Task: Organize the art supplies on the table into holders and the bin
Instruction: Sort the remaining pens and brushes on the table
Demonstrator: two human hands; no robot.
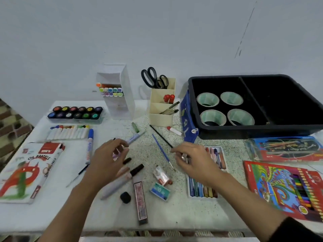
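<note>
My left hand (108, 158) curls its fingers round a white and blue pen (133, 138) above the middle of the table. My right hand (190, 160) pinches the near end of a thin black brush (160, 136), and something small and metallic shows between its fingers. A blue brush (162, 151) lies loose between the hands. At the back stand a white marker holder (122, 102), a beige organizer (161, 117) with scissors and red markers, and a black bin (227, 133) with paper cups.
Loose near me: a grey marker (120, 182), a lead case (140, 201), a black cap (125, 197), an eraser (161, 175), a staples box (160, 191). Paint pots (75, 113), an oil pastels box (29, 170) and a blue marker (90, 145) lie left. Pencil boxes (286, 189) lie right.
</note>
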